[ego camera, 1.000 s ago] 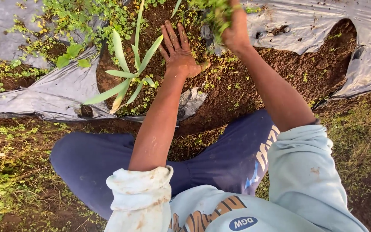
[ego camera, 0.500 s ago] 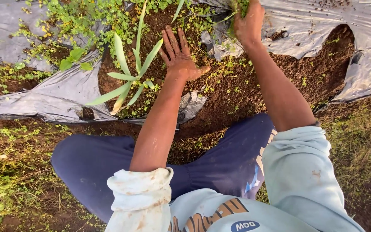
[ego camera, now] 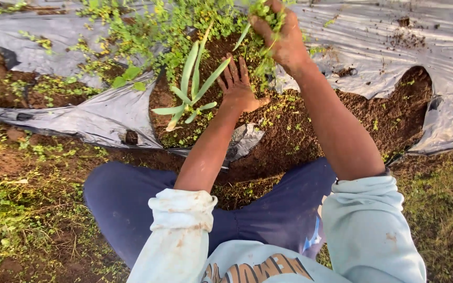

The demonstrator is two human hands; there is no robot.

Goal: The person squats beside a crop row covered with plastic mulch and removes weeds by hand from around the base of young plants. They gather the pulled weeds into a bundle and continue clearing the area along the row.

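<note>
My left hand (ego camera: 240, 87) lies flat on the brown soil (ego camera: 310, 131) with its fingers spread, right beside a young plant with long pale green leaves (ego camera: 192, 86). My right hand (ego camera: 281, 37) is raised above the soil, closed around a clump of small green weeds (ego camera: 265, 13) whose stems hang down from the fist. Both forearms are bare, with light blue sleeves pushed up.
Torn silver-grey plastic mulch sheet (ego camera: 100, 118) covers the bed on the left and continues on the right (ego camera: 394, 47). Low weeds (ego camera: 148, 26) spread over the far side of the opening. My knees in dark blue trousers (ego camera: 127, 204) rest on grassy ground.
The view shifted, so the bed sits lower and more to the right. My right hand has lifted with a clump of weeds. My left hand stays flat on the soil.
</note>
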